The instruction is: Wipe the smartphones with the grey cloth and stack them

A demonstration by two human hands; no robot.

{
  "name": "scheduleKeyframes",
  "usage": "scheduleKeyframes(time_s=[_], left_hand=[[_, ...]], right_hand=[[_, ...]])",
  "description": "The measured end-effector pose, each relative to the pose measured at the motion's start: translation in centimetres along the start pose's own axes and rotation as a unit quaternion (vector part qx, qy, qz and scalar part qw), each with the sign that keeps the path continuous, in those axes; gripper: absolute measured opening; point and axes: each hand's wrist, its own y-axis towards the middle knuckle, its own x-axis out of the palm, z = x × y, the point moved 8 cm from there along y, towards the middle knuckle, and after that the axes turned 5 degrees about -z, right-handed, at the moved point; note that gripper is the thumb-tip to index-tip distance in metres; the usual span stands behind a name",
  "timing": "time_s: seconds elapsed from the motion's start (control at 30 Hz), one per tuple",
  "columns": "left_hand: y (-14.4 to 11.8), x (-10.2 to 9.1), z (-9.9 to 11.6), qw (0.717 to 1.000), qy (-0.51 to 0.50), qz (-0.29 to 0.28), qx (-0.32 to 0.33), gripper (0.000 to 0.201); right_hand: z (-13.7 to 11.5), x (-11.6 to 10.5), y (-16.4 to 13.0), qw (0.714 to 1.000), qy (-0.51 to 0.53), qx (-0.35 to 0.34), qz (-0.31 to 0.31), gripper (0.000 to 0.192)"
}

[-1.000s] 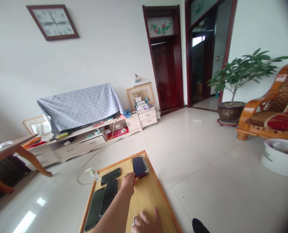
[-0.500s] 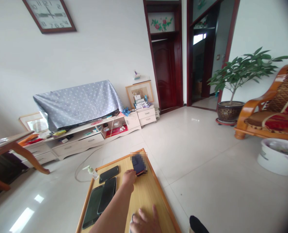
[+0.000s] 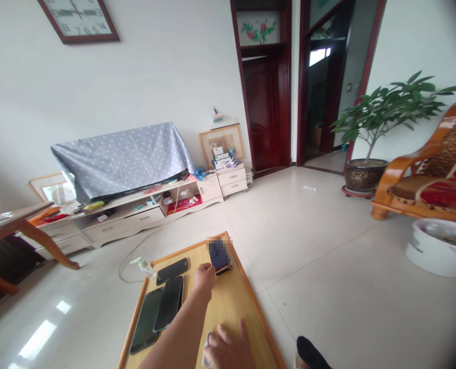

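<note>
My left hand (image 3: 204, 275) reaches out over a low wooden table (image 3: 230, 307), its curled fingers closed on the near edge of a dark blue item (image 3: 218, 254) that is blurred out. Close to me at the table's near end, my right hand (image 3: 228, 351) lies on a small pale object (image 3: 206, 352), most of which it hides. Left of my forearm lie three dark phones: one crosswise (image 3: 172, 270) and two lengthwise (image 3: 169, 310) (image 3: 145, 325).
A pump bottle (image 3: 143, 266) and a loose cable (image 3: 133, 251) lie on the tiled floor by the table's far left corner. Beyond are a TV cabinet (image 3: 136, 218) and a wooden table leg (image 3: 47, 246); to the right are a white basin (image 3: 435, 248), an armchair (image 3: 423, 179) and a potted plant (image 3: 366, 174).
The view has tipped down a little, so the room has slid upward in frame. My left hand stays at the dark blue item and my right hand stays on the pale object.
</note>
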Motion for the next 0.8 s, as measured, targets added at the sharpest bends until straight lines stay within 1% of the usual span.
scheduleKeyframes(time_s=[0.1, 0.17, 0.23, 0.33, 0.4, 0.43, 0.47, 0.53, 0.57, 0.63, 0.8], left_hand=[[-1.0, -1.0, -0.4, 0.998, 0.054, 0.017, 0.027, 0.032], [-2.2, -2.2, -0.9, 0.994, 0.093, 0.03, 0.051, 0.033], [-3.8, -3.9, -1.9, 0.988, 0.132, 0.047, 0.07, 0.035], [-6.4, -7.1, -3.9, 0.978, 0.176, 0.086, 0.074, 0.04], [-7.7, -9.5, -5.7, 0.967, 0.215, 0.122, 0.054, 0.047], [-8.2, -10.7, -6.6, 0.96, 0.241, 0.137, 0.033, 0.053], [-8.5, -11.8, -7.6, 0.953, 0.266, 0.146, 0.006, 0.059], [-8.7, -13.4, -9.6, 0.94, 0.307, 0.139, -0.052, 0.074], [-8.7, -14.0, -10.5, 0.937, 0.315, 0.128, -0.075, 0.078], [-8.7, -14.9, -11.6, 0.936, 0.32, 0.11, -0.099, 0.079], [-8.3, -16.3, -12.4, 0.939, 0.305, 0.107, -0.118, 0.078]], right_hand=[[-1.3, -1.4, -1.1, 1.0, 0.017, 0.005, 0.002, 0.035], [-2.2, -2.2, -1.8, 1.0, 0.026, 0.008, 0.007, 0.034], [-2.9, -2.6, -2.2, 0.999, 0.031, 0.01, 0.015, 0.036], [-3.4, -2.5, -2.5, 0.999, 0.03, 0.012, 0.034, 0.038], [-3.7, -2.2, -2.7, 0.999, 0.023, 0.009, 0.047, 0.039], [-3.9, -2.0, -2.7, 0.998, 0.019, 0.005, 0.052, 0.039], [-4.0, -1.9, -2.8, 0.998, 0.014, 0.002, 0.057, 0.039], [-4.4, -1.5, -2.9, 0.998, 0.005, 0.001, 0.062, 0.037], [-4.6, -1.3, -2.9, 0.998, 0.002, 0.002, 0.061, 0.036], [-4.9, -0.9, -2.9, 0.998, -0.002, 0.009, 0.055, 0.036], [-5.5, 0.1, -2.7, 0.999, -0.007, 0.018, 0.036, 0.04]])
